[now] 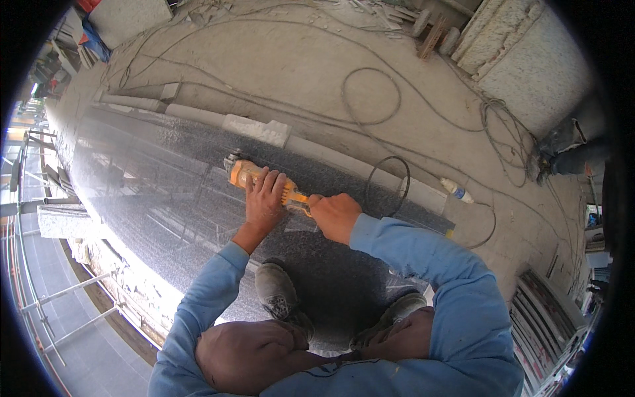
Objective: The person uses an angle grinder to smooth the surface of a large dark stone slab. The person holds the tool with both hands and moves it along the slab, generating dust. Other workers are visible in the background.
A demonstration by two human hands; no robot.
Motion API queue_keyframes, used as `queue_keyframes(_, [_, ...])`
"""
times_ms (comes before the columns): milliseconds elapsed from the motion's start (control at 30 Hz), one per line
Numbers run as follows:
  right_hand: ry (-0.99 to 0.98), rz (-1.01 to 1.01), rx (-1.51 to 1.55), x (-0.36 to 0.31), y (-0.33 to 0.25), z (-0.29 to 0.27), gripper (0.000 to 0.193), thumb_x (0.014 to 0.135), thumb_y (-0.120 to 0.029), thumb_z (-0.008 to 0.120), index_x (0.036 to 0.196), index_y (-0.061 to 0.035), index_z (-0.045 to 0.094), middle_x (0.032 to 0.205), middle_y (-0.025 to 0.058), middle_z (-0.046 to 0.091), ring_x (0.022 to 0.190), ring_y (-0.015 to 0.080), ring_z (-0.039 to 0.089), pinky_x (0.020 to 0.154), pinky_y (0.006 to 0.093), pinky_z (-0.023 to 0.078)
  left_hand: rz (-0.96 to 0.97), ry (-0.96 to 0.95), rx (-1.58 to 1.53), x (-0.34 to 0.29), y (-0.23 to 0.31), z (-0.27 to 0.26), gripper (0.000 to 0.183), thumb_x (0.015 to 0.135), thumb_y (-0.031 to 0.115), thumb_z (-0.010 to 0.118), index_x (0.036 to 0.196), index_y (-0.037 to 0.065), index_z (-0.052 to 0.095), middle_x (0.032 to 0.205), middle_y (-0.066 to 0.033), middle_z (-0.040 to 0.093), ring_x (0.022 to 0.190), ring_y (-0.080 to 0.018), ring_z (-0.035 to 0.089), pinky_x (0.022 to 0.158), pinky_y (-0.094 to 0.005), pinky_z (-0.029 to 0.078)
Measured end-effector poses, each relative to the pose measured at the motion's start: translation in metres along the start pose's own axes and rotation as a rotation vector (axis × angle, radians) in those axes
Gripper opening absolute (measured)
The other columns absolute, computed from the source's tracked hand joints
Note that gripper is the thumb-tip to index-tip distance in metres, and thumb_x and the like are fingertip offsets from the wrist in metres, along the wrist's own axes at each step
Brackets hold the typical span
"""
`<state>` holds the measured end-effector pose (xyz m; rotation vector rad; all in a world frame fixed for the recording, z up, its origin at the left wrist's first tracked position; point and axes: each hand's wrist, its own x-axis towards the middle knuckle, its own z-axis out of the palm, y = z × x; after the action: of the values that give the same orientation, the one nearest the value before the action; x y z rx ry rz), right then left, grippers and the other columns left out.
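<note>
Both of my hands hold a yellow angle grinder (243,173) low over a large dark stone slab (178,192). My left hand (264,197) is closed over the grinder's body, close behind its head. Around the rear handle my right hand (336,215) is wrapped, with the fingers curled shut. The grinder's disc end (232,159) points to the far left, near the slab's far edge; whether it touches the stone I cannot tell. A black cord (405,178) loops on the slab's right part, beyond my right hand.
Pale stone blocks (256,129) line the slab's far edge. A white and blue plug connector (456,190) lies right of the slab. Cables (370,92) loop over the dusty floor. My shoe (274,290) rests on the slab. Another person's legs (579,159) stand at the right.
</note>
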<state>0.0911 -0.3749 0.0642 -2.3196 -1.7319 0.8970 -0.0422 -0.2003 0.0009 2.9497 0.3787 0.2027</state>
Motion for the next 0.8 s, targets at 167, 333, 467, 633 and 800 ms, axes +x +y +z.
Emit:
queue_keyframes(167, [0.035,-0.027,0.014,0.007,0.001,0.007,0.028,0.084,-0.006,0.067,0.109,0.0036,0.056,0.082,0.0192,0.072,0.076,0.0329,0.073,0.067,0.0420,0.059,0.025,0.039,0.011,0.003,-0.006,0.002,0.076,0.062,0.016,0.087,0.129,0.013,0.051,0.128,-0.0093,0.056,0.133,-0.0342,0.048,0.108,-0.0658,0.031])
queue_keyframes(333, [0.037,-0.039,-0.019,0.015,0.000,0.009,0.022,0.092,-0.013,0.062,0.108,0.0022,0.060,0.086,0.0168,0.073,0.079,0.0292,0.075,0.067,0.0397,0.060,0.032,0.052,0.015,0.003,-0.014,0.006,0.072,0.063,0.013,0.085,0.127,0.012,0.052,0.127,-0.0094,0.056,0.133,-0.0344,0.048,0.108,-0.0667,0.031])
queue_keyframes(467, [0.039,-0.034,-0.015,0.026,-0.001,0.016,0.022,0.093,-0.014,0.062,0.108,0.0019,0.060,0.086,0.0165,0.073,0.079,0.0291,0.075,0.068,0.0402,0.060,0.041,0.071,0.041,0.004,-0.025,0.011,0.083,0.057,0.013,0.090,0.131,0.013,0.052,0.128,-0.0101,0.057,0.133,-0.0356,0.049,0.106,-0.0644,0.034])
queue_keyframes(633, [0.056,-0.038,-0.006,0.034,0.001,0.023,0.022,0.091,-0.012,0.063,0.107,0.0023,0.059,0.085,0.0173,0.073,0.079,0.0300,0.074,0.068,0.0407,0.059,0.018,0.038,0.025,0.005,-0.028,0.012,0.072,0.064,0.012,0.085,0.128,0.012,0.053,0.127,-0.0096,0.056,0.133,-0.0339,0.048,0.108,-0.0672,0.030])
queue_keyframes(800, [0.069,-0.024,0.033,0.042,0.001,0.025,0.024,0.087,-0.007,0.065,0.107,0.0028,0.056,0.084,0.0190,0.072,0.079,0.0327,0.074,0.068,0.0426,0.059,0.023,0.022,0.065,0.006,-0.034,0.011,0.076,0.062,0.012,0.087,0.129,0.012,0.052,0.128,-0.0093,0.056,0.133,-0.0336,0.047,0.108,-0.0672,0.031])
